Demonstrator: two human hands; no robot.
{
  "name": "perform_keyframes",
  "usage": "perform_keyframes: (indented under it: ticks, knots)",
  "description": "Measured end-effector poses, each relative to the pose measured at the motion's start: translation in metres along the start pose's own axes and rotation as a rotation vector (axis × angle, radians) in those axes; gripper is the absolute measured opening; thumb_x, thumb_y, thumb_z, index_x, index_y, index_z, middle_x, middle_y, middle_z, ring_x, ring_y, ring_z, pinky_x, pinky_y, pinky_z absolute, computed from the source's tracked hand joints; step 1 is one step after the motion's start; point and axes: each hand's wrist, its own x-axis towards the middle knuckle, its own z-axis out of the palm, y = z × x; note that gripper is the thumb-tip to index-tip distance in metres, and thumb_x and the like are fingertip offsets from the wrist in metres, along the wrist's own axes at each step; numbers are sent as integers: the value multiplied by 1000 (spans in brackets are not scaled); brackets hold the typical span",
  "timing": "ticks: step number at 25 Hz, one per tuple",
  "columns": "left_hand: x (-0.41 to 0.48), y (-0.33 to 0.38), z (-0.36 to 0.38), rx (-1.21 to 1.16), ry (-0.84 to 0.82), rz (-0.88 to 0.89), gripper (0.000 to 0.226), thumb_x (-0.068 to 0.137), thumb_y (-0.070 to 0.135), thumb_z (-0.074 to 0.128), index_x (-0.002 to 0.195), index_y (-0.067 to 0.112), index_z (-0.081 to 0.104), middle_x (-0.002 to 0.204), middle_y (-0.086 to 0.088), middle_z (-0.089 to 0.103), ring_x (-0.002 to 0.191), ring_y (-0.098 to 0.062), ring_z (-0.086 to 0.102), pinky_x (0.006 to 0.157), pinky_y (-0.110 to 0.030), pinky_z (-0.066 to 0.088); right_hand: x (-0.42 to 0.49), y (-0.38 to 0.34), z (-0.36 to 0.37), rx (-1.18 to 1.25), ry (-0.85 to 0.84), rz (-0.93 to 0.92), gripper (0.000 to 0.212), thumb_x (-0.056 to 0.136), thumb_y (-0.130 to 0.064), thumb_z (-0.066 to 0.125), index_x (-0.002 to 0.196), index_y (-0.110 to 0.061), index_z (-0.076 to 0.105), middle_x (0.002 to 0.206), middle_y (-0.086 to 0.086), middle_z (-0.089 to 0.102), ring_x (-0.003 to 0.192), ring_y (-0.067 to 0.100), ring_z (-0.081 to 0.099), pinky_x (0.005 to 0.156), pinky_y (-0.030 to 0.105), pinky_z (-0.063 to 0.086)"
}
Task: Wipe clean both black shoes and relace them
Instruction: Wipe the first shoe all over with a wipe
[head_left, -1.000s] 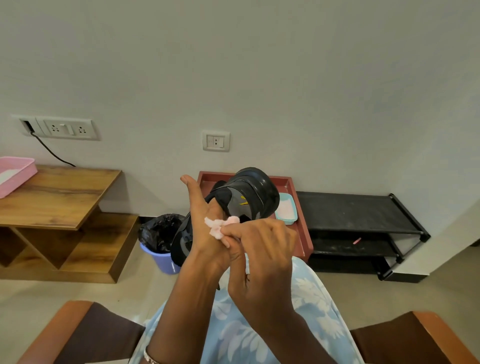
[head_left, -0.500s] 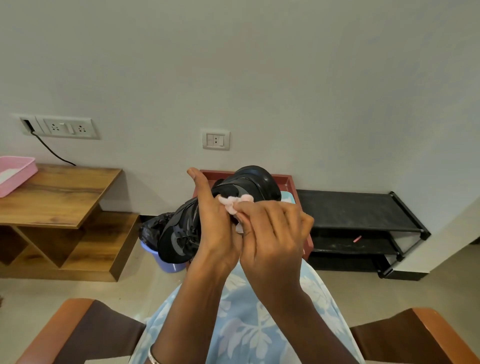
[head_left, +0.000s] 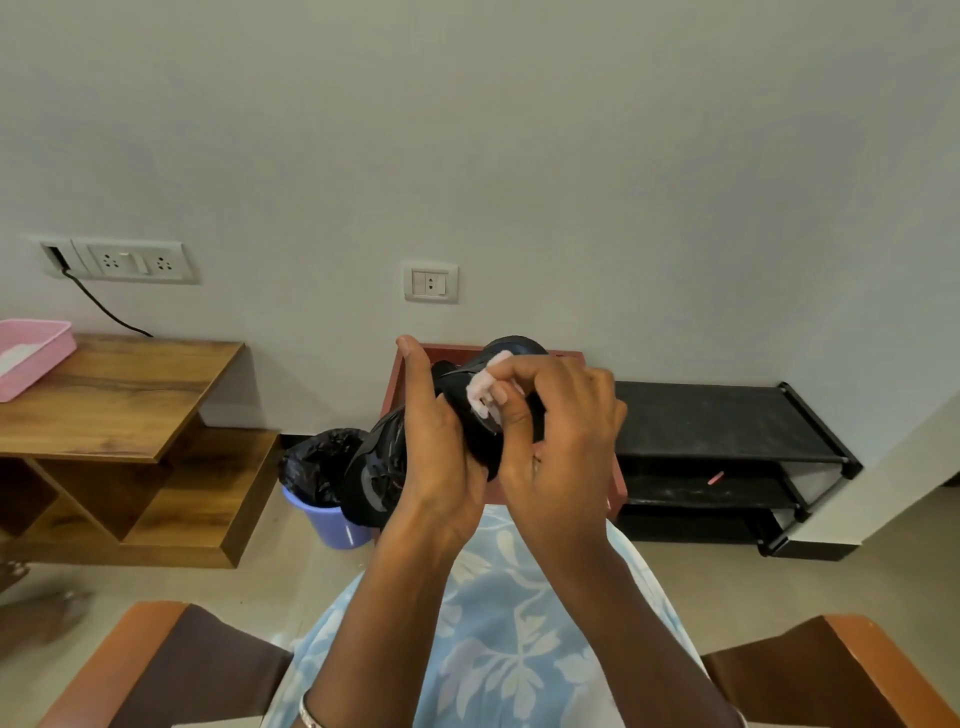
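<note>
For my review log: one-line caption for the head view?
Left hand holds a black shoe; right hand presses a pink wipe against it.

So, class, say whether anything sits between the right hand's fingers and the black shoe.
Yes: a small pink wipe, pinched by the right hand, lies between its fingertips and the shoe. The left hand grips the shoe directly, with nothing visible between them.

Pale wall (head_left: 519, 156), wooden table (head_left: 119, 395)
</note>
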Motion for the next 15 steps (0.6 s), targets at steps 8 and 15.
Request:
perform_keyframes:
  ticks: [8,15]
  knots:
    - [5,5,-9,-49,65,-26,83,83,76,46,101,0,71,81,-11,62,76,-21,60,97,-42,45,-20,14,-2,36,-159,-128,31,104,-27,41,105,-18,70,103,-5,68,99,20,59,83,43,48]
    - [1,14,-7,254,-51,62,45,89,44,62,92,-1,68,90,-17,64,91,-29,60,92,-40,47,8,8,-5,-60,-106,-119,28,102,-28,44,101,-19,70,98,-7,67,96,19,53,78,33,37]
